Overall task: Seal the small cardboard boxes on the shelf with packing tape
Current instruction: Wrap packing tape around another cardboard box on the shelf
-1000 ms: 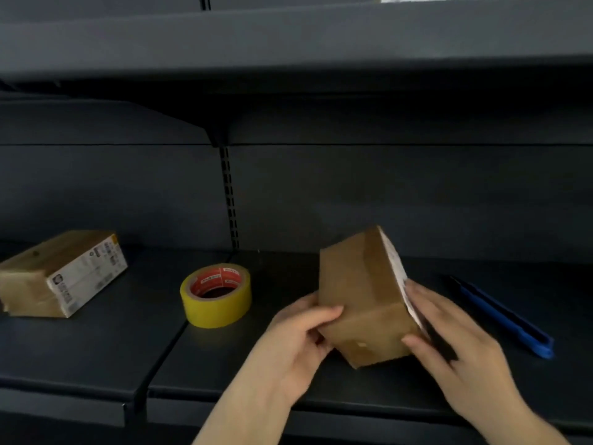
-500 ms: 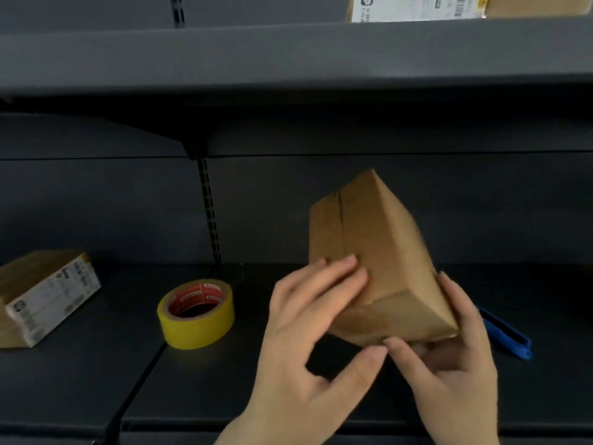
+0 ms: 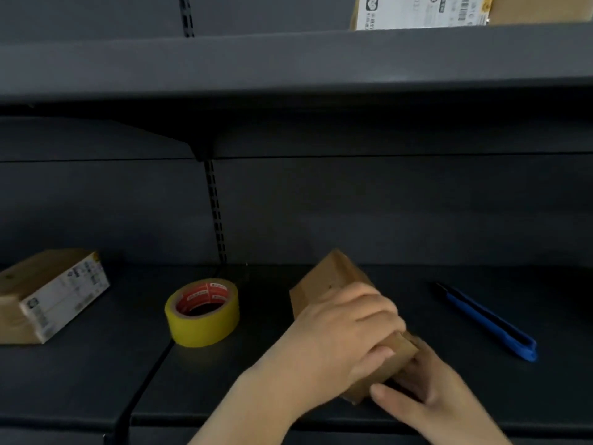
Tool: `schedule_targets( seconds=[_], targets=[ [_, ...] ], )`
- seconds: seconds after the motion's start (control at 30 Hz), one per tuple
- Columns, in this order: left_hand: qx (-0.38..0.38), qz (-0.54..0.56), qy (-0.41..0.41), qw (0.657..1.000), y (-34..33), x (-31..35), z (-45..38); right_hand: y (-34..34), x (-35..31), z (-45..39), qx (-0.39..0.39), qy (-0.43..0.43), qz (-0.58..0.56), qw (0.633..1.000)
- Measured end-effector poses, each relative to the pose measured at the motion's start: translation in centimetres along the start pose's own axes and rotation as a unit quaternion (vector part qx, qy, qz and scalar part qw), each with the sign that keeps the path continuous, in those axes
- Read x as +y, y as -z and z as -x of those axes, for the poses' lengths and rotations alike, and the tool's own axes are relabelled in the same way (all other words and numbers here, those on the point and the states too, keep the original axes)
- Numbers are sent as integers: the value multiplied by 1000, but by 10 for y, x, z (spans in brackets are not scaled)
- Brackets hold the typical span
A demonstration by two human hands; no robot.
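A small brown cardboard box point(image 3: 330, 279) lies on the dark shelf point(image 3: 96, 364), its long side running back-left to front-right. My left hand point(image 3: 340, 335) lies across its top with the fingers curled over the far edge. My right hand point(image 3: 426, 390) grips the near right end, thumb under the front corner. A yellow roll of packing tape point(image 3: 202, 313) with a red core stands just left of the box. A second box point(image 3: 48, 293) with a white label rests at the far left.
A blue utility knife point(image 3: 487, 322) lies on the shelf to the right of the box. The upper shelf point(image 3: 288, 59) overhangs the work area and carries a labelled box point(image 3: 423, 11) at its right. A slotted upright point(image 3: 215, 210) runs down the back panel.
The box was tipped up in both hands above the shelf. It has come down and now lies flat, with my left hand moved on top of it.
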State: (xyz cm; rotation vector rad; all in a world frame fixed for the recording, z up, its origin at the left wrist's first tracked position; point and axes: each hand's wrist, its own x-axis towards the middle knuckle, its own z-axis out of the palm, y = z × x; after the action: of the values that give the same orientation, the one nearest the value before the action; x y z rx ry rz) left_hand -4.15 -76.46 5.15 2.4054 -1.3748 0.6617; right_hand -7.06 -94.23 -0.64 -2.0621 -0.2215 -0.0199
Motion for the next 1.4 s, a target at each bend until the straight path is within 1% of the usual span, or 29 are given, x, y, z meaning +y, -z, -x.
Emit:
schedule_targets(
  seconds=[0.03, 0.07, 0.1, 0.13, 0.17, 0.23, 0.27, 0.3, 0.33, 0.4, 0.47, 0.53, 0.57, 0.6, 0.63, 0.67, 0.7, 0.73, 0.77, 0.83, 0.87, 0.93, 1.07, 1.13, 1.2, 1.23, 1.3, 1.4],
  targets=[
    [5, 17, 6, 1000, 0, -2, 2, -9, 15, -1, 1, 50, -66, 997],
    [9, 14, -2, 1000, -1, -3, 2, -5, 13, -1, -8, 60, -75, 995],
    [-2, 8, -3, 1000, -3, -4, 1, 8, 5, -2, 41, 89, -48, 994],
    [-8, 10, -4, 1000, -6, -4, -1, 19, 3, 0, 51, 81, -54, 994],
    [-8, 26, 1, 1000, -10, -3, -4, 17, -2, 0, 31, 111, -50, 992],
    [-23, 88, 31, 995, -17, 1, -7, 17, -2, -4, 44, 172, -19, 984],
    [-23, 110, 55, 992, -21, 2, -6, 16, -2, -8, 55, 185, 9, 981],
    [-12, 116, 77, 990, -26, 2, -2, 13, -5, -11, 76, 169, 23, 982],
    [4, 101, 92, 991, -30, 0, 3, 10, -6, -13, 97, 151, 28, 983],
    [47, 58, 103, 992, -35, -5, 15, 3, -2, -15, 143, 144, 56, 978],
    [101, 73, 150, 981, -35, -14, 31, -1, 1, -15, 151, 138, 93, 974],
    [178, 77, 231, 953, -27, -30, 48, -4, 1, -18, 154, 131, 120, 972],
    [214, 40, 276, 936, -20, -41, 57, -5, 1, -21, 157, 136, 131, 969],
    [233, -13, 326, 916, -12, -52, 65, -7, 0, -23, 159, 137, 141, 968],
    [226, -69, 383, 893, -4, -64, 71, -8, -2, -27, 156, 136, 151, 967],
    [186, -111, 445, 869, 4, -75, 76, -10, -2, -31, 156, 134, 163, 965],
    [129, -135, 497, 847, 9, -85, 80, -11, -4, -34, 155, 132, 180, 962],
    [73, -156, 527, 832, 11, -93, 83, -13, -7, -38, 153, 131, 196, 960],
    [24, -183, 536, 824, 11, -99, 84, -14, -9, -40, 148, 129, 210, 958],
    [-58, -231, 525, 817, 7, -107, 87, -15, -11, -43, 143, 130, 222, 956],
    [-84, -241, 517, 817, 4, -109, 89, -15, -12, -44, 147, 134, 215, 956],
    [-91, -240, 501, 827, 0, -112, 92, -12, -14, -44, 171, 144, 182, 957],
    [-31, -231, 464, 855, 0, -110, 102, 1, -20, -44, 203, 165, 145, 954],
    [26, -217, 434, 874, 3, -102, 104, 6, -25, -45, 207, 190, 115, 953],
    [92, -184, 398, 894, 11, -87, 103, 10, -34, -46, 206, 210, 34, 955],
    [117, -176, 380, 901, 16, -79, 101, 10, -39, -47, 196, 221, -22, 955],
    [155, -170, 351, 908, 27, -59, 95, 10, -51, -50, 152, 243, -126, 950],
    [181, -155, 315, 919, 47, -29, 85, 9, -71, -55, 49, 253, -201, 945]
  ],
)
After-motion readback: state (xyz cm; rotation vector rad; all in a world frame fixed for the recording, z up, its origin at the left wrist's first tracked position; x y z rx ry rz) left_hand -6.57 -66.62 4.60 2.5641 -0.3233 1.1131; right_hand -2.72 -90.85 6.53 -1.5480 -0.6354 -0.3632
